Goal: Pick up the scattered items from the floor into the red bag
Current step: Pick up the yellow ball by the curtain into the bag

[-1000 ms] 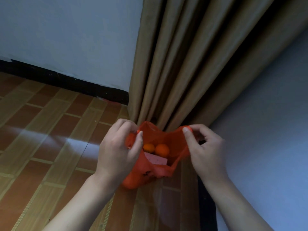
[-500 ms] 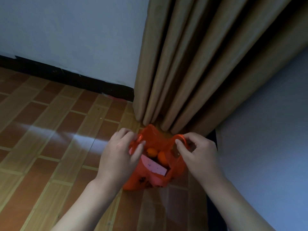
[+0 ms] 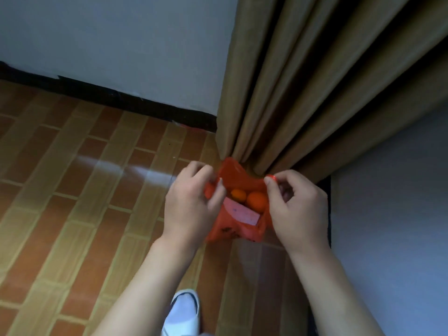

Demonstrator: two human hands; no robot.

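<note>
Left hand (image 3: pixel 191 204) and right hand (image 3: pixel 297 207) each pinch an edge of the red bag (image 3: pixel 236 232), spreading its mouth. Inside lie two oranges (image 3: pixel 257 201) and a pink card (image 3: pixel 241 212). Bag sits near the curtain (image 3: pixel 303 93).

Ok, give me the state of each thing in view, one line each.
red bag: on the floor, mouth held open
left hand: pinches the bag's left rim
right hand: pinches the bag's right handle
two oranges: inside the bag
pink packet: inside the bag
curtain: hanging behind the bag
</note>
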